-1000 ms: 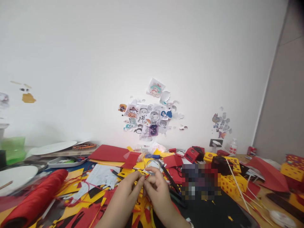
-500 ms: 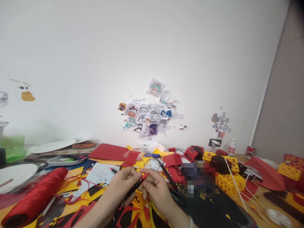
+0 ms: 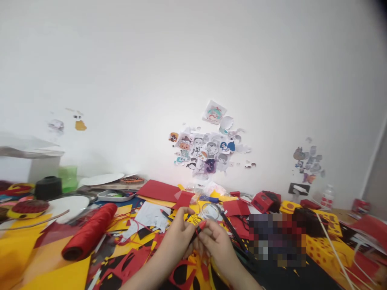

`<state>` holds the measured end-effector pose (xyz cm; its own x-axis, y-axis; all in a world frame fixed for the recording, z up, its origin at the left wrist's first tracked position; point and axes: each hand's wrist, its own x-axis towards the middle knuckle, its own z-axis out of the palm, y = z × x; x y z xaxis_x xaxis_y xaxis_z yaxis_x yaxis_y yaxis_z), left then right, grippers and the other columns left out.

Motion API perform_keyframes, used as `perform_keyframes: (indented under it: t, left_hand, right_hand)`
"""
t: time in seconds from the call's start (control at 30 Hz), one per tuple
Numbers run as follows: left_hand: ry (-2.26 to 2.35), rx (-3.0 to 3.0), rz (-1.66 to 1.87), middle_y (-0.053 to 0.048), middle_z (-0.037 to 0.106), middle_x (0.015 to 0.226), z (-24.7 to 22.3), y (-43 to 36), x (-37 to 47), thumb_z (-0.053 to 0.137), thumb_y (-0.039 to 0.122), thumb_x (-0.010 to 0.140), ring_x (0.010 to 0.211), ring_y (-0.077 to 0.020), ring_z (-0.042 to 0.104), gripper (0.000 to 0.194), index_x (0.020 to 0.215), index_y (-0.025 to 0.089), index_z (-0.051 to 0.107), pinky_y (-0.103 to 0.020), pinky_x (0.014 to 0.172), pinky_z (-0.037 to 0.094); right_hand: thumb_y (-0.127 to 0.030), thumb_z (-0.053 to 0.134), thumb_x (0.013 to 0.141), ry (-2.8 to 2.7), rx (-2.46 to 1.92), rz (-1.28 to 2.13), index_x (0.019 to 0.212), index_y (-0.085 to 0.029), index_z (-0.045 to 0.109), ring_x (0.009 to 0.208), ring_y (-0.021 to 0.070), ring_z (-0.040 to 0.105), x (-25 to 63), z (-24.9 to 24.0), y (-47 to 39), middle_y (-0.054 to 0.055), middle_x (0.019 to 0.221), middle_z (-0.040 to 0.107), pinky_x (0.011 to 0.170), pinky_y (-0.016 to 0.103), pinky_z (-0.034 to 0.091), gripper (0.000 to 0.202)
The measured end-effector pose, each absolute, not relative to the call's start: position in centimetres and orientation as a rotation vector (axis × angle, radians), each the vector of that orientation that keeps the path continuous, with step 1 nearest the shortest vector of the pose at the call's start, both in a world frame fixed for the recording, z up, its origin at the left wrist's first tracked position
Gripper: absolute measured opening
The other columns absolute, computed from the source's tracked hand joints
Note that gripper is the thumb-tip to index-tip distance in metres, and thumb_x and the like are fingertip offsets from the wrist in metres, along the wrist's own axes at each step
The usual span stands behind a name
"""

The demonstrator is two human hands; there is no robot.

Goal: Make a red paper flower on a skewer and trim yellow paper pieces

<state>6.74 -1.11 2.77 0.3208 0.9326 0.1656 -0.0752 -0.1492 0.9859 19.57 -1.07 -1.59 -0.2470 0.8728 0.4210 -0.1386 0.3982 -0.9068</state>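
At six o'clock in the view, the left hand (image 3: pixel 179 233) and right hand (image 3: pixel 217 241) both hold a red-tipped black pen (image 3: pixel 197 230) (possibly a pencil) in narrowed fingers, and a slack pinch could let it drop among the red and yellow paper scraps (image 3: pixel 137 257) beneath.

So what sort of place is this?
Probably a craft workspace, judging by the big spool of red thread, the cut-out red paper and the little pictures stuck on the wall.

Red-tipped black stick (image 3: pixel 198 230), red spool (image 3: pixel 92 229), dark-spotted yellow box (image 3: pixel 329 250), white wall (image 3: pixel 145 60)
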Motion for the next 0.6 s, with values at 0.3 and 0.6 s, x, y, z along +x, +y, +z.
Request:
perform_keyframes:
  t: [0.3,0.6]
  left_hand:
    - [0.793,1.417,0.966,0.014,0.042,0.031,3.6,-1.4,6.5,0.044,0.027,0.072,0.021,-0.0055,0.027,0.024,0.093,0.021,0.036,-0.015,0.027,0.015]
    - [0.729,1.549,0.992,0.013,0.038,0.035,4.0,-0.4,5.7,0.060,0.055,0.062,0.028,-0.0022,0.023,0.040,0.071,0.020,0.044,-0.016,0.032,0.015]
  right_hand:
    - [-0.053,0.058,0.075,-1.572,-0.627,1.247,0.083,-0.017,0.047,0.038,0.0046,0.041,19.8,-1.5,-1.0,-0.005,0.054,0.053,0.038,0.015,0.026,0.038]
    - [-0.048,0.051,0.082,-1.490,-0.654,1.193,0.081,-0.018,0.044,0.035,0.0036,0.031,19.7,-0.8,-1.5,-0.007,0.047,0.050,0.037,0.016,0.020,0.031]
